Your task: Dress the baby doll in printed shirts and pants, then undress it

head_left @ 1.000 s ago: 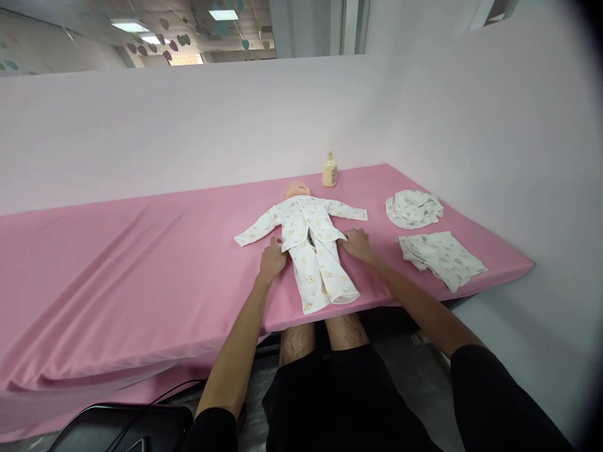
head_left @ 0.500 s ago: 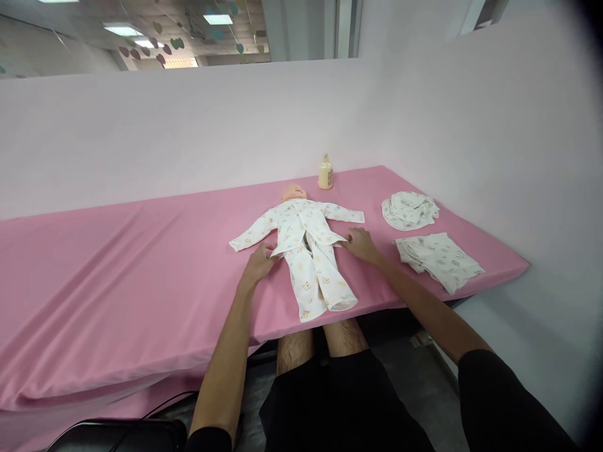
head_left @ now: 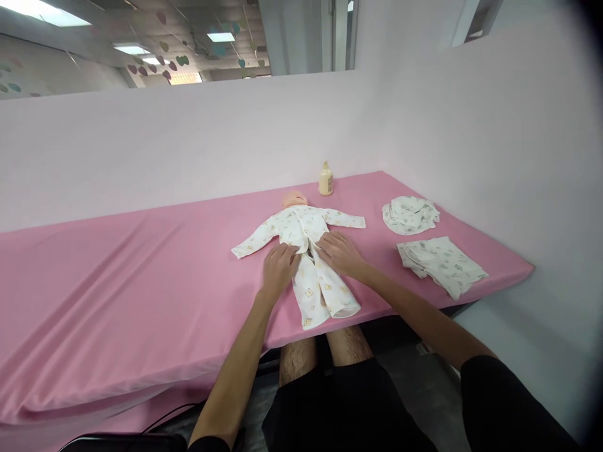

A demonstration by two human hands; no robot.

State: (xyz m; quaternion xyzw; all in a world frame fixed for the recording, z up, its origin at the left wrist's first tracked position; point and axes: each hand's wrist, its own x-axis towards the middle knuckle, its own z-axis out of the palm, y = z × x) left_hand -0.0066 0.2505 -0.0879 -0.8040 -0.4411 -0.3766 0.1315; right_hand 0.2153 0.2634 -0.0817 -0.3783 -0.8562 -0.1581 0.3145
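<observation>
A doll (head_left: 295, 199) lies on its back in a white, bear-print baby jacket (head_left: 286, 221) and matching baby trousers (head_left: 308, 292). Its sleeves are spread out to both sides. My left hand (head_left: 280, 267) has its fingers closed at the jacket's lower left front, near the trouser waist. At the lower right front, my right hand (head_left: 340, 252) has its fingers bent over the jacket's edge. A small dark gap shows between the two front edges, just above the trousers. My fingertips are partly hidden in the cloth.
The pink-covered table (head_left: 164, 282) runs along a white wall. Behind the doll stands a cream pump bottle (head_left: 326, 180). To the right lie a bundled white printed cloth (head_left: 411, 215) and a folded printed garment (head_left: 441, 263). A black chair (head_left: 127, 442) is at the lower left.
Both hands have moved inward from the jacket's outer hem corners to its middle front, drawing the lower flaps closer together. The view has tilted slightly upward.
</observation>
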